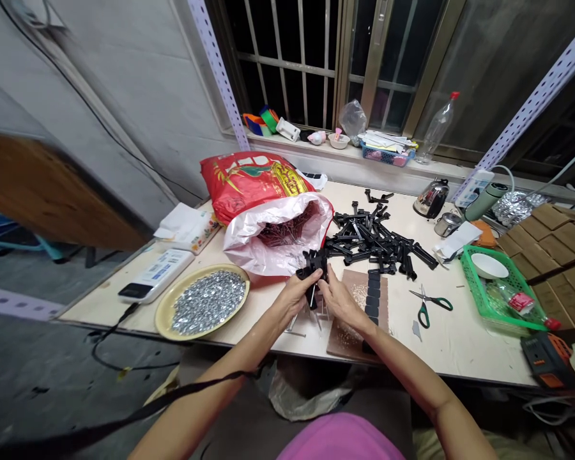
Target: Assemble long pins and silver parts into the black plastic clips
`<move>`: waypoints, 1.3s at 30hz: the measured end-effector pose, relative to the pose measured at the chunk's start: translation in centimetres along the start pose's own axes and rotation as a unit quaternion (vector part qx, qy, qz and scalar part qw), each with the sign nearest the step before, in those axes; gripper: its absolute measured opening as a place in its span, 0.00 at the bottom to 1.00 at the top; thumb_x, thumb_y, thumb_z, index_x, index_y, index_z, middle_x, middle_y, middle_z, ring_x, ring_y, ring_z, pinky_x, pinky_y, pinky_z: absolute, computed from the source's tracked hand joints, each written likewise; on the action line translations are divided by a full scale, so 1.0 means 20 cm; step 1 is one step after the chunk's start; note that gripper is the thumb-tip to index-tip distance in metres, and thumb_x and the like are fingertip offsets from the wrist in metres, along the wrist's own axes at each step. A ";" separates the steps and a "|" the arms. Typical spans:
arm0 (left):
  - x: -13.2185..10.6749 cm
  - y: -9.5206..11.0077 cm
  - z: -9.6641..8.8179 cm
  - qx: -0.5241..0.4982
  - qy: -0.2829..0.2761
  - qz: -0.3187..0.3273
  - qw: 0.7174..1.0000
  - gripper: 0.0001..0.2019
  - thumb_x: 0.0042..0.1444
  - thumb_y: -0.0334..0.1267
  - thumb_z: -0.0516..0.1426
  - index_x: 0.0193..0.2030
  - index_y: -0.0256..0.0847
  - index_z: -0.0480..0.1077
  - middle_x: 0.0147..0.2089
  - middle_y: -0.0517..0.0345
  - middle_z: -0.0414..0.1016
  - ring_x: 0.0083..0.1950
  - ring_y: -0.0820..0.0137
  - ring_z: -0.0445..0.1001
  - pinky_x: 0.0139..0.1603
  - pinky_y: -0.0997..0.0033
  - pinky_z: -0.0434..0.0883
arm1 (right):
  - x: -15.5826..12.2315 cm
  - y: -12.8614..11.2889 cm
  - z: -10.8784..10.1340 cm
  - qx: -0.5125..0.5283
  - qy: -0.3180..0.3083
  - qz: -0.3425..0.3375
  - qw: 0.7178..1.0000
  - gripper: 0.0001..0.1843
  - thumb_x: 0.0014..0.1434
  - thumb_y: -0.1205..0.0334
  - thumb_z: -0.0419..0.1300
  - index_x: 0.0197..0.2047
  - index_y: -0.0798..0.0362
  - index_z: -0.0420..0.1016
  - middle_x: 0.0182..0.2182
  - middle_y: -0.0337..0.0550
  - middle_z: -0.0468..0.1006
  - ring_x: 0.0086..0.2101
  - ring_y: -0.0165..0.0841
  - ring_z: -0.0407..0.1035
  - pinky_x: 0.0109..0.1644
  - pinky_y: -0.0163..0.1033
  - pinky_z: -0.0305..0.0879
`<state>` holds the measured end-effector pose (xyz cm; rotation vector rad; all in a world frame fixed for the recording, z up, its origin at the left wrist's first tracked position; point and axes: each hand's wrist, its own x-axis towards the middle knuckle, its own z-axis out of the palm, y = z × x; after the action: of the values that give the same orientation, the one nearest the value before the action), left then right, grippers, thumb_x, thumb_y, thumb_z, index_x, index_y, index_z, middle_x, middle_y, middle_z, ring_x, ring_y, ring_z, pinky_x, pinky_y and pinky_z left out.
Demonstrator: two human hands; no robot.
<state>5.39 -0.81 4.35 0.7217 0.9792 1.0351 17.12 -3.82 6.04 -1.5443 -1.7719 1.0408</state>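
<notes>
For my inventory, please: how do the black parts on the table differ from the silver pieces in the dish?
The black parts are long and dark, while the silver pieces are small and shiny. The black parts lie loose on the table; the silver pieces sit in a yellowish dish. Both are heaped.

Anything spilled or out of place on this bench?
Mostly the brown board: pale granules are scattered over it like a spill. Scissors lie with blades open, and a few long metal fasteners lie loose near the table's front edge, outside the red bag.
</notes>
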 end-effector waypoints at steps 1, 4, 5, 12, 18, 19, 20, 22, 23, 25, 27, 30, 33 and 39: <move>0.01 -0.04 0.00 0.005 0.018 -0.015 1.000 0.23 0.28 0.45 0.71 0.30 0.36 0.71 0.24 0.57 0.73 0.28 0.66 0.73 0.30 0.66 0.72 | 0.00 0.01 0.00 -0.047 -0.017 0.011 0.999 0.25 0.64 0.64 0.43 0.63 0.61 0.54 0.37 0.50 0.77 0.34 0.35 0.71 0.43 0.40 0.67; 0.04 -0.11 0.01 0.028 0.059 -0.005 0.998 0.21 0.26 0.44 0.70 0.27 0.37 0.70 0.23 0.59 0.73 0.27 0.68 0.72 0.33 0.67 0.71 | -0.01 0.03 0.01 -0.163 -0.018 0.032 0.986 0.17 0.63 0.67 0.45 0.51 0.58 0.67 0.42 0.53 0.74 0.40 0.36 0.70 0.47 0.41 0.64; 0.05 -0.13 0.01 0.035 0.064 0.005 0.997 0.20 0.26 0.43 0.70 0.27 0.37 0.70 0.23 0.60 0.73 0.28 0.69 0.72 0.34 0.68 0.70 | -0.01 0.04 0.01 -0.180 -0.005 0.047 0.982 0.14 0.62 0.66 0.46 0.47 0.57 0.69 0.44 0.53 0.73 0.43 0.38 0.70 0.49 0.42 0.63; 0.11 -0.11 0.00 0.126 0.094 0.050 0.986 0.17 0.31 0.36 0.67 0.33 0.38 0.73 0.28 0.62 0.74 0.36 0.66 0.74 0.43 0.67 0.68 | 0.07 0.09 -0.03 -0.098 0.037 0.132 0.986 0.04 0.56 0.66 0.54 0.30 0.54 0.67 0.32 0.47 0.76 0.41 0.41 0.71 0.45 0.42 0.64; 0.06 -0.01 -0.04 0.419 0.171 0.196 0.870 0.22 0.44 0.40 0.63 0.48 0.37 0.72 0.43 0.49 0.72 0.50 0.56 0.70 0.52 0.56 0.66 | 0.10 0.11 -0.11 0.097 0.043 0.176 0.979 0.05 0.58 0.65 0.52 0.30 0.52 0.61 0.17 0.33 0.68 0.19 0.27 0.67 0.25 0.31 0.66; 0.03 0.01 -0.04 0.439 0.149 0.211 0.861 0.19 0.48 0.42 0.60 0.47 0.38 0.72 0.43 0.49 0.72 0.49 0.57 0.71 0.51 0.56 0.67 | 0.10 0.11 -0.12 0.131 0.045 0.177 0.975 0.05 0.59 0.65 0.51 0.30 0.52 0.60 0.17 0.32 0.68 0.18 0.26 0.66 0.24 0.30 0.66; 0.01 0.02 -0.04 0.442 0.105 0.199 0.869 0.17 0.50 0.45 0.58 0.45 0.38 0.73 0.42 0.50 0.72 0.45 0.58 0.73 0.48 0.58 0.68 | 0.11 0.10 -0.13 0.161 0.048 0.174 0.970 0.06 0.60 0.65 0.51 0.31 0.52 0.59 0.18 0.32 0.69 0.18 0.24 0.66 0.25 0.29 0.68; -0.05 0.03 -0.05 0.403 -0.016 0.110 0.908 0.18 0.53 0.50 0.54 0.41 0.38 0.73 0.34 0.54 0.73 0.33 0.65 0.75 0.37 0.64 0.71 | 0.12 0.08 -0.13 0.209 0.053 0.167 0.962 0.07 0.61 0.65 0.51 0.31 0.51 0.58 0.19 0.32 0.70 0.19 0.23 0.68 0.28 0.28 0.70; -0.07 0.03 -0.05 0.372 -0.069 0.060 0.924 0.19 0.53 0.52 0.54 0.39 0.38 0.72 0.29 0.58 0.72 0.27 0.68 0.73 0.31 0.68 0.70 | 0.12 0.07 -0.13 0.229 0.051 0.163 0.958 0.08 0.62 0.64 0.52 0.30 0.51 0.58 0.20 0.33 0.71 0.19 0.23 0.68 0.29 0.28 0.71; -0.11 0.03 -0.07 0.318 -0.118 0.006 0.941 0.20 0.52 0.54 0.54 0.38 0.37 0.71 0.22 0.64 0.67 0.18 0.74 0.66 0.22 0.74 0.65 | 0.10 0.05 -0.13 0.239 0.031 0.141 0.960 0.09 0.64 0.62 0.51 0.30 0.52 0.59 0.21 0.36 0.72 0.21 0.25 0.70 0.30 0.30 0.72; -0.13 0.05 -0.09 0.306 -0.095 0.015 0.947 0.19 0.51 0.52 0.55 0.37 0.37 0.71 0.18 0.69 0.61 0.15 0.77 0.58 0.17 0.77 0.59 | 0.04 0.03 -0.12 0.148 0.029 0.084 0.985 0.13 0.66 0.58 0.49 0.30 0.53 0.63 0.23 0.40 0.74 0.24 0.28 0.72 0.33 0.34 0.72; -0.17 0.09 -0.12 0.341 -0.050 0.063 0.936 0.16 0.51 0.49 0.55 0.32 0.37 0.72 0.17 0.70 0.57 0.16 0.78 0.55 0.16 0.78 0.55 | -0.05 0.01 -0.11 -0.144 0.112 -0.108 0.977 0.15 0.66 0.56 0.50 0.32 0.54 0.71 0.31 0.48 0.78 0.37 0.36 0.73 0.42 0.41 0.70; -0.25 0.13 -0.14 0.361 -0.090 0.077 0.925 0.15 0.53 0.49 0.53 0.29 0.37 0.70 0.17 0.68 0.58 0.17 0.78 0.57 0.18 0.78 0.56 | -0.08 -0.01 -0.10 -0.325 0.146 -0.346 0.868 0.11 0.65 0.59 0.52 0.43 0.51 0.75 0.43 0.47 0.78 0.47 0.38 0.68 0.55 0.47 0.62; -0.34 0.23 -0.36 0.449 -0.063 0.090 0.887 0.20 0.58 0.51 0.48 0.33 0.39 0.73 0.26 0.59 0.71 0.24 0.72 0.67 0.26 0.73 0.65 | -0.06 0.00 -0.07 -0.373 0.105 -0.469 0.794 0.15 0.67 0.69 0.46 0.40 0.54 0.75 0.33 0.44 0.78 0.31 0.30 0.67 0.38 0.36 0.63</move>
<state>-4.14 -5.27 7.52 1.6479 1.2919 0.6334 18.48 -4.69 6.77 -0.7944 -2.4665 -0.3558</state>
